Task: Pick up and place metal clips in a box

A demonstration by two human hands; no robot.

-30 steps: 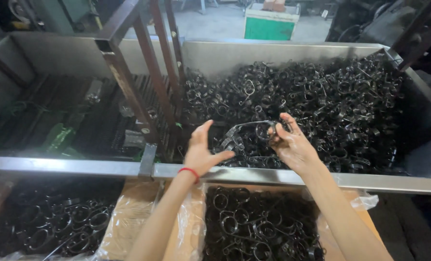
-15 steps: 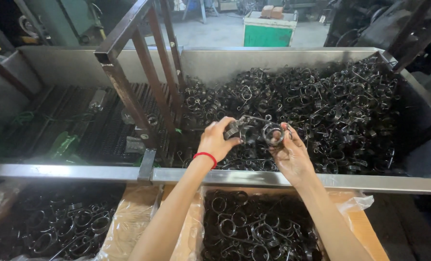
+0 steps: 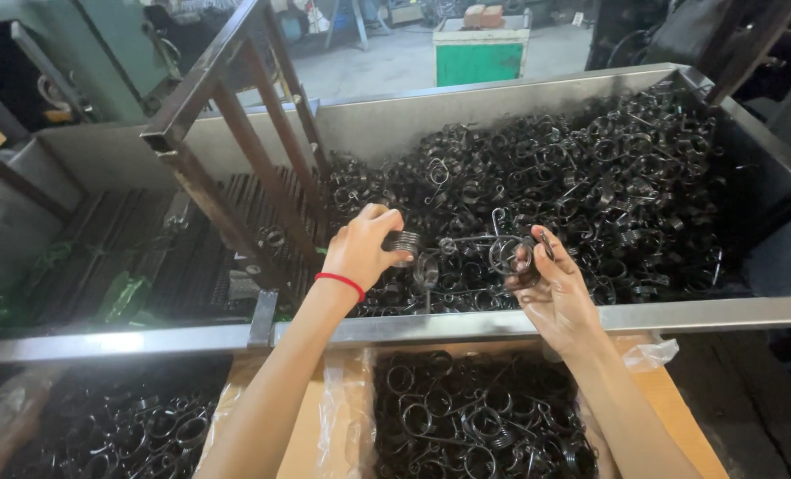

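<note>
My left hand (image 3: 366,248), with a red band at the wrist, grips a black coiled wire spring (image 3: 404,241). Level with it, my right hand (image 3: 551,286) holds another black coiled spring (image 3: 505,255) by its coil. Thin wire legs run between the two springs; I cannot tell if they are tangled. Both hands hover over the near edge of a big metal bin (image 3: 502,319) heaped with black springs (image 3: 591,177).
A plastic-lined cardboard box (image 3: 466,417) of the same springs sits below the bin's rim. Another bag of springs (image 3: 103,435) lies at lower left. A slanted metal rack (image 3: 236,133) divides the bin. A green cabinet (image 3: 480,49) stands on the floor behind.
My hands have drawn apart, the left moving left and the right moving right and down, each keeping a spring. One second ago the left hand was open beside the spring.
</note>
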